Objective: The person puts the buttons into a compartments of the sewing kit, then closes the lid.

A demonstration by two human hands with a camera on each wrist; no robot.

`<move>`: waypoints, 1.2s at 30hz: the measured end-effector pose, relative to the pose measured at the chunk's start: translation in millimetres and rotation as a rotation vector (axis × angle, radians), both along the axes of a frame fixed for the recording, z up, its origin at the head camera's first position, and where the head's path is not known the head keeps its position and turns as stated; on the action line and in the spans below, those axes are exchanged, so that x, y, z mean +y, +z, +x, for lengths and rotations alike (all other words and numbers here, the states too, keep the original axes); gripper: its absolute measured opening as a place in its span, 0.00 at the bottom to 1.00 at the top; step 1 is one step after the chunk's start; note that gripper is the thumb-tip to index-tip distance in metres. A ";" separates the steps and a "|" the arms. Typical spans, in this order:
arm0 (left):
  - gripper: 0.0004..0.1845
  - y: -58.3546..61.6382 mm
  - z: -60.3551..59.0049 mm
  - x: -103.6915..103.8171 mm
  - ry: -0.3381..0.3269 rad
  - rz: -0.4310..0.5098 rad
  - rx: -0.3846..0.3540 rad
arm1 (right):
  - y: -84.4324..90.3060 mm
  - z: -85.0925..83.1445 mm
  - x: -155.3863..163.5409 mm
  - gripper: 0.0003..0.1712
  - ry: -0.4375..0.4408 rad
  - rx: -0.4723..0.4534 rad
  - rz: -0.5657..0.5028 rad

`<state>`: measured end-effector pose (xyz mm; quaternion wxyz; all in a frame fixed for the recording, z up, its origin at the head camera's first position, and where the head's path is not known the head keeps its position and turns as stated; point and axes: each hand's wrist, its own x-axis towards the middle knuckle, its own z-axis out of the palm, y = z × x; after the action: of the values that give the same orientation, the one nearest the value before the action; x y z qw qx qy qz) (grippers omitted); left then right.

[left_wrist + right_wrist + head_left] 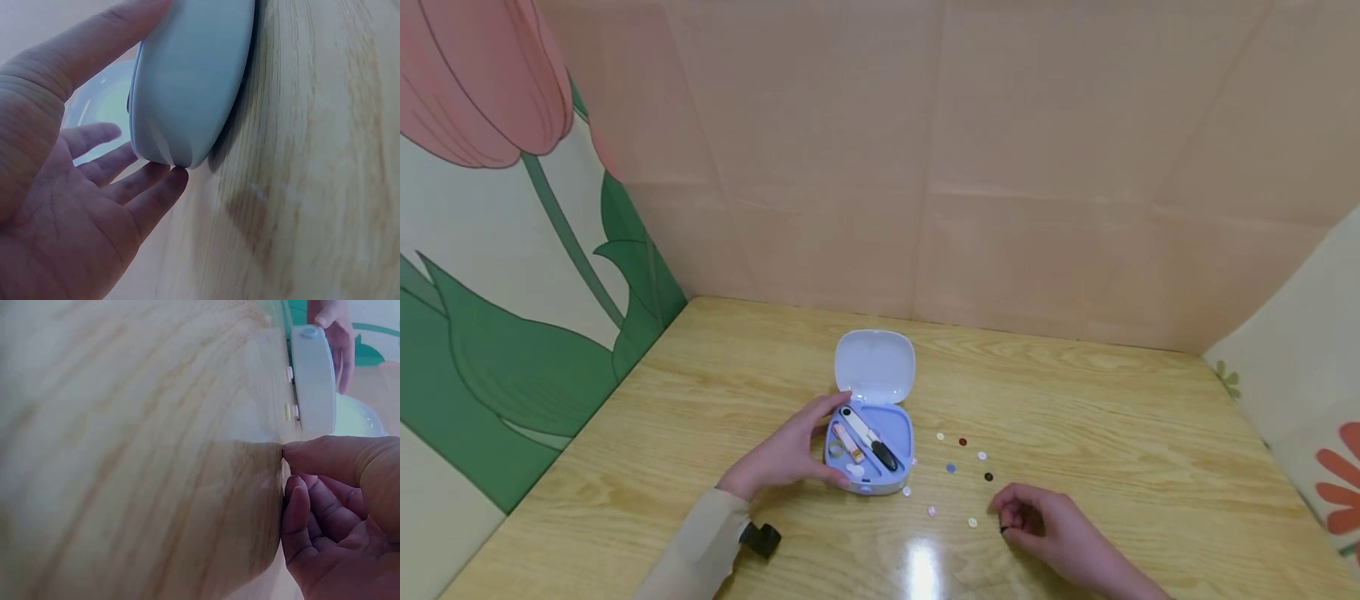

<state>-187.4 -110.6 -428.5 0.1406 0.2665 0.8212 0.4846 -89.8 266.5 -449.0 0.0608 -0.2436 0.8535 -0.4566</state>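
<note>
Nearest, the right hand [1045, 525] pinches one dark button [1004, 528] on the worktop [1112, 433] beside nine loose buttons [951, 468], while the left hand [786, 454], fingers nearly straight, steadies one open box [870, 454]

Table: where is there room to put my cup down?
The table is bare on its right side and along the back wall. It is crowded between the open case and the right hand, where small buttons lie scattered.

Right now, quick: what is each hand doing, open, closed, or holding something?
Left hand: open, straight fingers steadying the sewing box.
Right hand: fingers curled, pinching a small dark button on the table.
</note>
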 end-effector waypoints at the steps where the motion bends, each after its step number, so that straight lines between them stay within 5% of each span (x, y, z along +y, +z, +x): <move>1: 0.59 3.2 1.6 0.6 -0.002 0.007 -0.003 | 0.0 -0.2 -0.1 0.13 0.005 0.010 0.000; 9: 0.56 22.2 8.6 2.6 -0.029 0.046 0.001 | 5.3 -1.4 1.4 0.11 -0.014 0.001 -0.013; 16: 0.54 16.9 4.1 4.1 -0.070 0.118 -0.007 | 12.0 -7.8 6.3 0.11 -0.011 -0.052 -0.088; 23: 0.57 -13.6 -11.9 -2.1 -0.054 0.061 0.019 | 18.8 -15.4 2.2 0.13 -0.028 -0.164 -0.194; 30: 0.57 -11.3 -11.1 -2.0 -0.039 0.018 0.040 | 27.2 -19.2 -5.8 0.15 -0.102 -0.251 -0.301; 36: 0.56 -5.7 -7.7 -0.6 -0.048 0.045 0.024 | 34.9 -27.4 -10.8 0.17 -0.080 -0.263 -0.367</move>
<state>-195.1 -111.2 -434.2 0.1361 0.2952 0.8051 0.4962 -117.2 255.7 -414.1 0.1082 -0.1546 0.7500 -0.6339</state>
